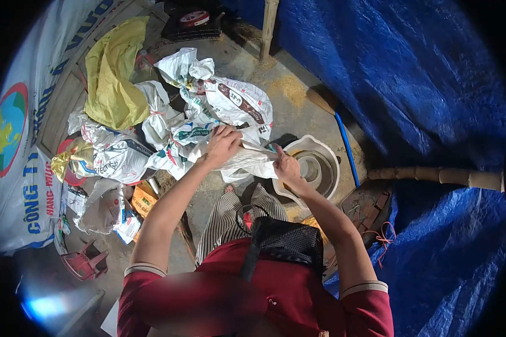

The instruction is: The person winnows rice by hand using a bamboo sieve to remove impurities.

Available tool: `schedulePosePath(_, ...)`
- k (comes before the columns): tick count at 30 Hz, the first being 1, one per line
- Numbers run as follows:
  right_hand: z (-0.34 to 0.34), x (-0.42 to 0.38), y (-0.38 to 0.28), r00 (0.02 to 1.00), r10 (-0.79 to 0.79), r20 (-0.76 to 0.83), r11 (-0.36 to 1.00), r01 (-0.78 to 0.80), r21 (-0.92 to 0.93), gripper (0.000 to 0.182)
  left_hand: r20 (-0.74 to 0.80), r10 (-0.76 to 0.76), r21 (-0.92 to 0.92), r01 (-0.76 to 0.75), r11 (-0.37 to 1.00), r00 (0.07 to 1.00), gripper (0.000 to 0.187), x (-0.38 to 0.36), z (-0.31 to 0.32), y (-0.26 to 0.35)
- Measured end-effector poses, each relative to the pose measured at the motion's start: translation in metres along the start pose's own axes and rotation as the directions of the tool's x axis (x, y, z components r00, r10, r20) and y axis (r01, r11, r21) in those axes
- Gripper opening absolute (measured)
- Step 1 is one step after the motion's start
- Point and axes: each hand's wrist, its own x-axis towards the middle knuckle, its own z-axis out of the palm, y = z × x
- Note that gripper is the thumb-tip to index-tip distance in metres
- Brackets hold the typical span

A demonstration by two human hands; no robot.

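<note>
My left hand (224,144) is closed on the upper left edge of a white woven sack (246,161), which hangs in folds in front of my legs. At the sack's right side, my right hand (288,167) pinches its edge, with the thumb pointing up. The sack is stretched between both hands; its inside is hidden from me. Right beside my right hand stands a pale scalloped basin (334,168) with a smaller round bowl (310,169) in it. Beyond my left hand lies a full printed white sack (239,101), tied at its neck.
More tied sacks (121,160) and a yellow sack (115,76) lie to the left. A blue-handled broom (347,149) rests by the blue tarp (393,73). A bamboo pole (438,176) juts in from the right. A small red chair (85,261) stands at lower left.
</note>
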Motion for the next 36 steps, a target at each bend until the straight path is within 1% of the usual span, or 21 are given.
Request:
schedulePosePath(1,0.002,0.004,0.007,0.999,0.03,-0.026,0.999,-0.029,0.037,0.051,-0.005,-0.003,0.0,0.003,1.0,1.0,0.031,-0.006,-0.001,0.001)
schedulePosePath(3,0.01,0.008,0.019,0.999,0.036,0.015,0.997,-0.037,0.068,0.048,0.234,-0.183,0.061,0.174,0.983,0.955,0.064,-0.02,-0.001,0.002)
schedulePosePath(4,0.014,0.009,0.021,0.999,0.027,-0.018,0.988,-0.024,0.152,0.048,0.463,-0.243,0.163,0.188,0.969,0.853,0.09,-0.026,-0.001,-0.008)
schedulePosePath(7,0.012,0.015,0.013,0.999,0.034,0.021,0.96,-0.038,0.276,0.052,0.38,-0.47,0.21,0.421,0.882,0.797,0.084,-0.05,0.019,-0.02)
schedulePosePath(8,0.012,0.015,0.01,1.0,-0.005,0.025,0.941,-0.004,0.339,0.056,0.2,-0.531,0.233,0.486,0.842,0.823,0.06,-0.053,0.028,-0.02)
schedulePosePath(11,0.021,0.015,0.005,0.993,-0.001,0.12,0.912,-0.048,0.408,0.067,0.387,-0.623,0.178,0.607,0.774,0.68,0.046,-0.052,0.036,-0.027)
schedulePosePath(12,0.024,0.015,0.004,0.994,-0.038,0.099,0.913,-0.006,0.407,0.069,0.19,-0.528,0.168,0.502,0.848,0.828,0.036,-0.059,0.043,-0.023)
schedulePosePath(16,0.031,0.02,0.006,0.969,-0.202,0.143,0.866,0.109,0.488,0.049,0.147,-0.534,-0.001,0.54,0.842,0.833,0.036,-0.051,0.052,-0.006)
schedulePosePath(17,0.026,0.024,-0.005,0.951,-0.239,0.195,0.858,0.113,0.501,0.04,0.002,-0.519,-0.095,0.516,0.851,0.855,0.033,-0.048,0.045,0.009)
schedulePosePath(19,0.007,0.026,-0.031,0.924,-0.382,-0.026,0.737,0.321,0.595,0.031,-0.093,-0.497,-0.259,0.461,0.849,0.863,0.032,-0.034,0.021,0.024)
schedulePosePath(22,0.001,0.037,-0.052,0.958,-0.284,0.027,0.773,0.213,0.597,0.029,-0.123,-0.466,-0.292,0.416,0.861,0.876,0.029,-0.024,-0.01,0.044)
schedulePosePath(26,-0.007,0.037,-0.071,0.97,-0.103,0.222,0.52,-0.137,0.843,0.026,-0.031,-0.594,-0.42,0.529,0.737,0.804,0.028,-0.025,-0.015,0.044)
schedulePosePath(28,0.004,0.039,-0.064,0.914,-0.093,0.395,0.255,-0.362,0.897,0.026,0.076,-0.629,-0.535,0.564,0.629,0.774,0.037,-0.043,0.05,0.013)
schedulePosePath(29,0.007,0.041,-0.064,0.791,0.1,0.604,0.247,-0.607,0.755,0.029,0.193,-0.631,-0.633,0.586,0.505,0.752,0.047,-0.038,0.032,0.025)
schedulePosePath(30,0.018,0.039,-0.059,0.807,0.076,0.586,0.239,-0.585,0.775,0.032,0.526,-0.529,-0.494,0.746,0.447,0.666,0.07,-0.04,0.011,0.033)
schedulePosePath(31,0.033,0.037,-0.047,0.825,0.064,0.562,0.226,-0.56,0.797,0.034,0.5,-0.297,-0.746,0.579,0.33,0.814,0.083,-0.05,0.031,0.026)
schedulePosePath(32,0.047,0.035,-0.037,0.847,-0.084,0.525,0.238,-0.494,0.836,0.039,0.354,-0.296,-0.724,0.461,0.513,0.887,0.084,-0.058,0.054,0.022)
schedulePosePath(33,0.037,0.035,-0.054,0.789,0.058,0.612,0.275,-0.602,0.75,0.042,0.214,-0.258,-0.666,0.334,0.667,0.942,0.086,-0.067,0.078,0.021)
schedulePosePath(34,0.04,0.032,-0.055,0.812,0.0,0.584,0.262,-0.564,0.783,0.043,0.155,-0.276,-0.534,0.316,0.784,0.948,0.079,-0.069,0.093,0.019)
schedulePosePath(35,0.026,0.027,-0.064,0.795,-0.08,0.602,0.189,-0.58,0.792,0.039,0.212,-0.446,-0.595,0.477,0.646,0.869,0.061,-0.069,0.111,0.01)
schedulePosePath(36,0.044,0.031,-0.063,0.865,-0.063,0.497,0.27,-0.465,0.843,0.036,0.189,-0.55,-0.568,0.548,0.614,0.813,0.051,-0.064,0.095,0.02)
